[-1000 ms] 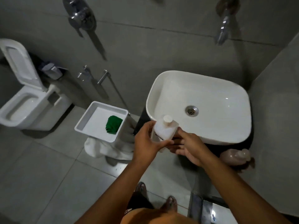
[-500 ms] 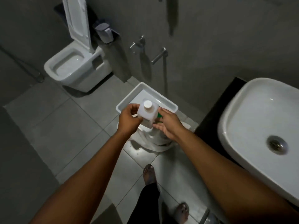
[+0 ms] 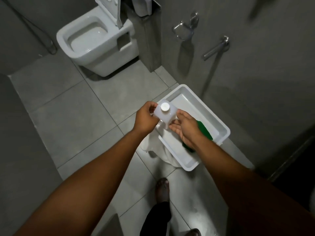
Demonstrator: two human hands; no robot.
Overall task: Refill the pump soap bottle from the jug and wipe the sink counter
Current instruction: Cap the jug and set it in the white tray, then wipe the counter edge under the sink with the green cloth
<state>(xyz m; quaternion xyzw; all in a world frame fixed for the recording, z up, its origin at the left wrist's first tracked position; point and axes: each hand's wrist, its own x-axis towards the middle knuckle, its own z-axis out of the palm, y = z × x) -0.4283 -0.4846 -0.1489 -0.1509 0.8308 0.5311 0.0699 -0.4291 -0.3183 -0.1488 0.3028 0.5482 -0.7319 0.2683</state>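
Observation:
I hold a white translucent jug with a round white cap upright over the left end of a white plastic tray. My left hand grips its left side. My right hand cups its right side and base, fingers spread under it. A green cloth lies in the tray, partly hidden by my right hand and wrist. The pump soap bottle and the sink are out of view.
The tray rests on a white stand draped with white cloth. A white toilet with raised lid stands at the upper left. Metal taps stick out of the grey wall. My feet stand on the grey floor tiles.
My view has swung left and away from the sink. Both hands have carried the jug from in front of the basin to above the tray.

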